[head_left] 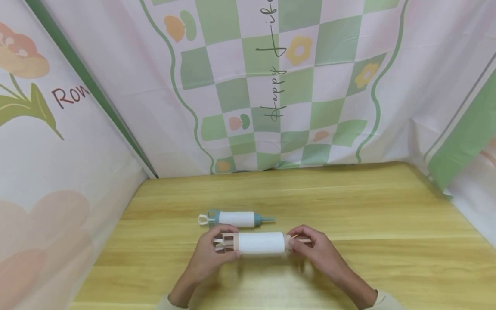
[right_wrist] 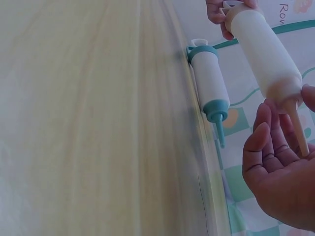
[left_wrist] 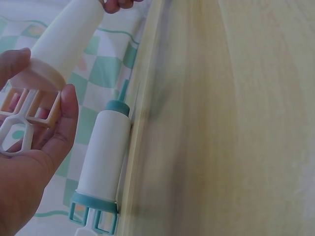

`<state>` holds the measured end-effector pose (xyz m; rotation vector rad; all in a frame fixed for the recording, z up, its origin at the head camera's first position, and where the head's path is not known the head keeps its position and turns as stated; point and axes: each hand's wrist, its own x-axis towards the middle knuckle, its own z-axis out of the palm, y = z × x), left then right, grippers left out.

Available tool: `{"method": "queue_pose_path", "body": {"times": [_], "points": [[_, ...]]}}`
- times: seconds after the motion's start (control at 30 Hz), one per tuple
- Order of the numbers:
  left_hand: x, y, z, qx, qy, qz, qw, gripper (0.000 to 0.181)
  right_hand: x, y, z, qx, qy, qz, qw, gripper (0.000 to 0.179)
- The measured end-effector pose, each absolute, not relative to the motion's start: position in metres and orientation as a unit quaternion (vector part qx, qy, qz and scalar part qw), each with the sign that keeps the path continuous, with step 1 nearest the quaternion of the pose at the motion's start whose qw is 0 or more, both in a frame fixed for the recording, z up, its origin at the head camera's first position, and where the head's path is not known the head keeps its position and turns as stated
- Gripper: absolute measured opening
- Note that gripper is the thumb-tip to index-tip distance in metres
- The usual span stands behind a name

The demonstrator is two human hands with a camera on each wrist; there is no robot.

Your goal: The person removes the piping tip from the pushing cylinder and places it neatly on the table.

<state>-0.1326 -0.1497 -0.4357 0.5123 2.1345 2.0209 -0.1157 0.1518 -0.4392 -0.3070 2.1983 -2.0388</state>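
Observation:
A white-barrelled icing syringe [head_left: 261,242] with peach ends lies level between both hands, close over the table. My left hand [head_left: 211,254] grips its handle end, thumb and fingers around the peach collar. In the left wrist view, the peach finger loops and a white plunger ring [left_wrist: 18,132] stick out by the palm. At the other end, my right hand [head_left: 319,252] pinches the peach nozzle cap between thumb and fingers. The long thin nozzle [right_wrist: 298,129] points back over the right palm. Just beyond is a second icing syringe [head_left: 237,219], white with teal ends.
The teal syringe lies on the wooden table [head_left: 310,202], nozzle to the right and plunger ring to the left. Printed fabric curtains [head_left: 263,94] rise along the table's back edge and both sides.

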Motion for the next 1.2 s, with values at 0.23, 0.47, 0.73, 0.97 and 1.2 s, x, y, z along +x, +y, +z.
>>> {"method": "queue_pose_path", "body": {"times": [0.23,0.47,0.73,0.97,1.2], "points": [[-0.1328,-0.1501,-0.4368,0.174,0.715,0.672,0.076,0.048,-0.1148,0.1523,-0.4403,-0.122,0.742,-0.658,0.054,0.031],[-0.1324,-0.1506,-0.4371,0.168,0.715,0.674,0.076,0.049,-0.1148,0.1520,-0.4414,-0.133,0.744,-0.653,0.052,0.034],[-0.1319,-0.1508,-0.4373,0.169,0.714,0.675,0.078,0.049,-0.1151,0.1525,-0.4402,-0.113,0.757,-0.641,0.056,0.032],[-0.1314,-0.1505,-0.4369,0.168,0.716,0.673,0.080,0.048,-0.1164,0.1517,-0.4410,-0.102,0.750,-0.651,0.062,0.029],[-0.1312,-0.1514,-0.4379,0.168,0.718,0.671,0.080,0.049,-0.1148,0.1534,-0.4411,-0.130,0.748,-0.648,0.063,0.029]]}}
